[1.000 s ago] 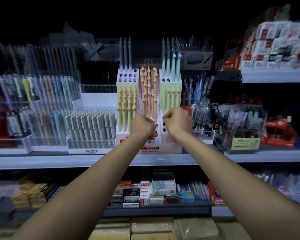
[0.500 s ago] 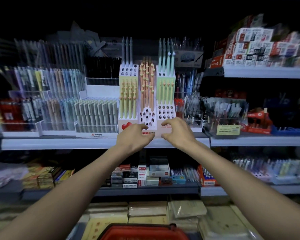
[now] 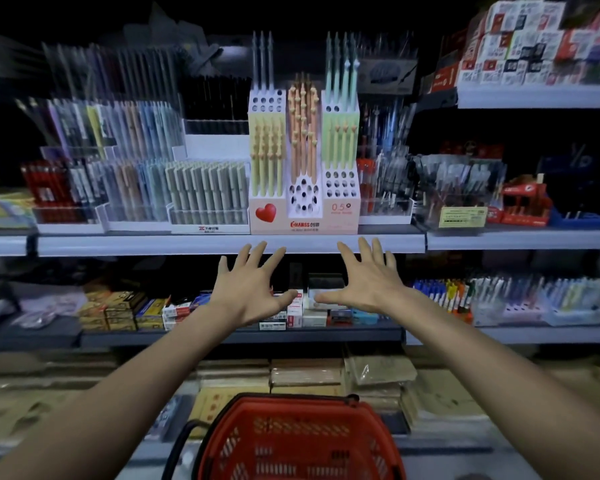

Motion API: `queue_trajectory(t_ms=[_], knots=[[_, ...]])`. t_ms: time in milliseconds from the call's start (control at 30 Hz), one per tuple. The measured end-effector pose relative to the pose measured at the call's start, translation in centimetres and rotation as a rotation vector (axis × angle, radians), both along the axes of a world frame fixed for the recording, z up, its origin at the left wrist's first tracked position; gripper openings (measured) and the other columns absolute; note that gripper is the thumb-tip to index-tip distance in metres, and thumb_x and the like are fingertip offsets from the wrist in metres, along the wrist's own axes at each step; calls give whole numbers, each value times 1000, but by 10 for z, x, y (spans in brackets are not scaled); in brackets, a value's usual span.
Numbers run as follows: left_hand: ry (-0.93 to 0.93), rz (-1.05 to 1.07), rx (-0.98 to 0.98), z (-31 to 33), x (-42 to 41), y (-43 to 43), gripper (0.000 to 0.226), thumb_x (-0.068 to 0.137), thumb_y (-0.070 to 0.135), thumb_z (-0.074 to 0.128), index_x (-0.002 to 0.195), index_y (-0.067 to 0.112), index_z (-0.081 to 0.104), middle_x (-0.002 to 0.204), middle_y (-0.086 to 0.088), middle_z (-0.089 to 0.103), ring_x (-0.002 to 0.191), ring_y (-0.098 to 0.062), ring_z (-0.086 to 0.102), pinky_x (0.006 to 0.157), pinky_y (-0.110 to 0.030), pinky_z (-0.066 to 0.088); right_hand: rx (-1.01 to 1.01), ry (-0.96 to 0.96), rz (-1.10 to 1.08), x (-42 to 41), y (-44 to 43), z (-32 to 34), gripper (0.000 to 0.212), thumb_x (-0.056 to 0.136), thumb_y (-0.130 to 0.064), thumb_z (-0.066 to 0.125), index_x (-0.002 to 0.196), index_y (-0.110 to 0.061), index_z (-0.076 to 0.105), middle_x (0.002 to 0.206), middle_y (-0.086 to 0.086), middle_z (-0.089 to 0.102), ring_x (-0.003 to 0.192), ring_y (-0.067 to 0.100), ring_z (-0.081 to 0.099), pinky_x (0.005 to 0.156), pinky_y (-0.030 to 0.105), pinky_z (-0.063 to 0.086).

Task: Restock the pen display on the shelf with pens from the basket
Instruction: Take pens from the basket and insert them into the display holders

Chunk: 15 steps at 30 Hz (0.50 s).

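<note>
- The pen display sits on the shelf, just above and between our two grips, with its front facing us.
- Its pens all stand upright, long axis vertical. Open holes show at the front of the middle and right columns.
- Our left grip and right grip are both spread wide with the backs toward us, holding nothing. The fingertips reach up to the shelf lip.
- Clear pen trays crowd the display on both sides. Small boxes on the lower shelf sit right behind the grips.
- The red basket is below the grips, nearer us. We can't tell what's in it.
- Half a second back, both grips were curled at the display's base. Now they've dropped lower and opened out, and more of the basket shows.
</note>
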State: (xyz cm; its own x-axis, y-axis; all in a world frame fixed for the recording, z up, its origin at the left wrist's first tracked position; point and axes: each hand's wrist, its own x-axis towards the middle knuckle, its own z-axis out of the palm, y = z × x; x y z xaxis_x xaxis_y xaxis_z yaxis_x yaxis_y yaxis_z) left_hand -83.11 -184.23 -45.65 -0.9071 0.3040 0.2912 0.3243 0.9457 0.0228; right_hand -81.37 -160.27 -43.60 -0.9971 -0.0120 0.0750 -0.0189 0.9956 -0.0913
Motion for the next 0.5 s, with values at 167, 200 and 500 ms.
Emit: queue_trajectory(t_ms=[167, 200, 500], knots=[[-26, 0, -16, -37, -1, 0, 97, 83, 87, 33, 164, 44, 2, 174, -1, 1, 160, -27, -1, 124, -64, 12, -34, -31, 26, 0, -3, -46, 136, 67, -100, 48, 163, -31, -19, 172, 11, -20, 157, 35, -23, 127, 56, -6], [-39, 2, -14, -44, -3, 2, 98, 81, 88, 31, 164, 44, 3, 174, 0, 1, 160, -27, 0, 124, -64, 12, -31, -40, 33, 0, -4, -57, 136, 67, -101, 47, 163, -31, -19, 172, 10, -20, 157, 35, -23, 127, 56, -7], [-173, 19, -36, -126, -11, 18, 96, 84, 90, 29, 163, 45, -3, 174, 1, 2, 160, -26, 0, 125, -63, 13, -36, -194, 66, -1, 2, -139, 134, 70, -98, 50, 161, -32, -23, 170, 7, -26, 155, 34, -29, 126, 58, -11]])
